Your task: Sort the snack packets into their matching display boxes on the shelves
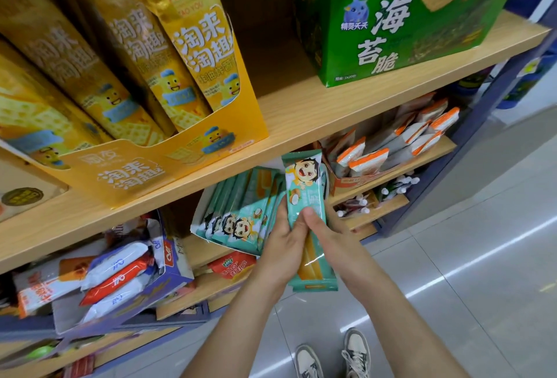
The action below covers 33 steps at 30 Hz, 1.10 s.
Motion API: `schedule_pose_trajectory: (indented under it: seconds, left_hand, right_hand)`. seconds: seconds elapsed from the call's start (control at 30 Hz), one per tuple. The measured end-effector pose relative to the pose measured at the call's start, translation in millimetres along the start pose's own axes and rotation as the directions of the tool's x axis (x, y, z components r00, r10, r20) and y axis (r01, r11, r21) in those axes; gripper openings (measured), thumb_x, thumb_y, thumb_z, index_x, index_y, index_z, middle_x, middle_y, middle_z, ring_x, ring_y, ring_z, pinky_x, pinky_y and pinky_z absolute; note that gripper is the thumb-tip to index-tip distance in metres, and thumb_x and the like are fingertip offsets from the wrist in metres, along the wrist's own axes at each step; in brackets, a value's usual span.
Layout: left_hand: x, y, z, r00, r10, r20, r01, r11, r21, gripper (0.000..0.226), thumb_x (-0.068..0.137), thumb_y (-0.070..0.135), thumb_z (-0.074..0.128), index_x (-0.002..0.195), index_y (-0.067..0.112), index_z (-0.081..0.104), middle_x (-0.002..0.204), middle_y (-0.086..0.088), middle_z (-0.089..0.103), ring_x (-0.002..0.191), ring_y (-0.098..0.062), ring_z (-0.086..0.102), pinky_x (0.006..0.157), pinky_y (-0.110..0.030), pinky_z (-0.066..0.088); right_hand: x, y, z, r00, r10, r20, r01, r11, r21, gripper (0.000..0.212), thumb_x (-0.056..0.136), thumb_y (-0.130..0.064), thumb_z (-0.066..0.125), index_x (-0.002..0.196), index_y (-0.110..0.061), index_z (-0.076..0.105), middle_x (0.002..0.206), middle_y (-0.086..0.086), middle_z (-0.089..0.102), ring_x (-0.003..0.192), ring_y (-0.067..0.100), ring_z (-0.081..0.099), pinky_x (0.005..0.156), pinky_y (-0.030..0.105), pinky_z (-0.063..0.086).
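Wooden shelves (301, 112) line the aisle. Fingers and thumbs of the left hand (283, 245) and right hand (327, 237) curl round a teal packet (304, 187), held upright just right of the teal display box (238, 211). A yellow box (168, 172) sits above that box, and a green box (391, 45) above and to its right.

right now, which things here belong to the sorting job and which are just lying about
In the job: teal packet, held by left hand and right hand; row of matching teal packets on the shelf beside it.

Not part of this move: yellow cracker box; green seaweed box; orange-and-white packets; blue box of red and white packets.
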<state>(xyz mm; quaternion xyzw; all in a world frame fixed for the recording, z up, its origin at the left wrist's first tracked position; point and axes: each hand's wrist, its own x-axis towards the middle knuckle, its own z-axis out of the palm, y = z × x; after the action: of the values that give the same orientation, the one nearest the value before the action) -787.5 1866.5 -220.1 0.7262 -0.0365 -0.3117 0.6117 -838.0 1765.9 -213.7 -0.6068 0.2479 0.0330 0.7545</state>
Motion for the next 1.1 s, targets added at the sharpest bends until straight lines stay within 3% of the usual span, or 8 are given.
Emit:
schedule_pose_trajectory:
  seconds: [0.13,0.23,0.3,0.43,0.6,0.73,0.9,1.1]
  left_hand:
    - [6.3,2.3,-6.3,0.985,-0.151,0.089,0.16,0.981,-0.113,0.055,0.088,0.063,0.049,0.137,0.037,0.047,0.132,0.007,0.059,0.115,-0.013,0.061,0.096,-0.039,0.052]
    - [28.7,9.5,-18.8,0.998,-0.017,-0.064,0.033,0.965,0.259,0.036,0.101,0.045,0.042,0.13,0.029,0.056,0.13,0.009,0.058,0.113,-0.012,0.056,0.091,-0.028,0.046]
    - [49.5,6.1,-26.0,0.995,0.015,-0.099,0.041,0.838,0.544,0.031,0.101,0.031,0.046,0.129,0.024,0.058,0.126,0.0,0.063,0.103,-0.025,0.063,0.086,-0.034,0.05]
    - [79.0,-8.9,-11.7,0.985,-0.173,0.017,0.07,0.485,0.872,0.052,0.092,0.056,0.051,0.127,0.018,0.055,0.119,-0.005,0.062,0.101,-0.028,0.062,0.086,-0.038,0.051]
    - [95.6,-20.6,-8.8,0.996,-0.06,-0.063,0.085,0.516,0.852,0.043,0.1,0.048,0.036,0.106,0.016,0.064,0.097,-0.01,0.066,0.094,-0.028,0.062,0.086,-0.04,0.05]
    - [95.8,-21.6,-16.4,0.992,0.011,-0.124,0.116,0.282,0.952,0.022,0.095,0.02,0.051,0.112,0.007,0.054,0.109,-0.016,0.065,0.102,-0.035,0.061,0.081,-0.04,0.049]
    - [101.1,-20.7,-11.7,0.98,-0.061,-0.188,0.198,0.307,0.931,0.046,0.081,0.013,0.071,0.119,0.004,0.046,0.105,-0.013,0.065,0.101,-0.035,0.063,0.072,-0.039,0.047]
    - [100.4,-16.6,-23.2,0.977,-0.044,-0.208,0.201,0.507,0.838,0.025,0.086,0.039,0.067,0.09,0.015,0.066,0.083,-0.002,0.068,0.074,-0.021,0.065,0.069,-0.032,0.053]
  right_hand:
    - [0.1,1.4,-35.6,0.997,0.041,0.067,-0.044,0.998,0.051,0.046,0.083,-0.026,0.072,0.127,-0.027,0.059,0.115,0.002,0.072,0.1,0.023,0.072,0.086,0.044,0.058]
    - [-2.6,0.9,-54.3,0.997,0.049,-0.067,-0.05,0.999,-0.021,0.043,0.081,-0.01,0.076,0.119,-0.027,0.064,0.106,0.0,0.074,0.089,0.02,0.074,0.072,0.035,0.06]
    - [-4.0,0.9,-69.1,0.991,0.045,-0.124,-0.063,0.987,-0.15,0.043,0.081,-0.009,0.077,0.118,-0.026,0.065,0.102,-0.003,0.074,0.083,0.016,0.074,0.071,0.034,0.06]
    - [-6.0,0.0,-94.6,0.98,0.018,-0.198,-0.091,0.925,-0.368,0.046,0.08,-0.013,0.078,0.12,-0.028,0.061,0.105,-0.003,0.07,0.084,0.016,0.071,0.071,0.035,0.058]
    - [-2.2,12.4,-107.7,0.98,0.041,-0.196,-0.124,0.891,-0.436,0.058,0.078,-0.018,0.08,0.128,-0.029,0.054,0.114,-0.004,0.065,0.09,0.012,0.067,0.068,0.03,0.055]
    - [0.5,21.2,-105.7,0.985,0.058,-0.16,-0.122,0.896,-0.428,0.06,0.079,-0.018,0.08,0.13,-0.03,0.051,0.115,-0.006,0.064,0.092,0.011,0.066,0.064,0.024,0.051]
    - [9.6,27.1,-92.0,0.986,0.104,-0.131,-0.134,0.96,-0.246,0.054,0.08,-0.006,0.078,0.125,-0.027,0.056,0.109,-0.002,0.069,0.09,0.019,0.071,0.077,0.041,0.06]
    - [20.6,27.9,-83.1,0.982,0.174,-0.072,-0.18,0.981,-0.072,0.051,0.083,-0.001,0.071,0.121,-0.03,0.053,0.108,0.002,0.069,0.091,0.026,0.072,0.083,0.047,0.059]
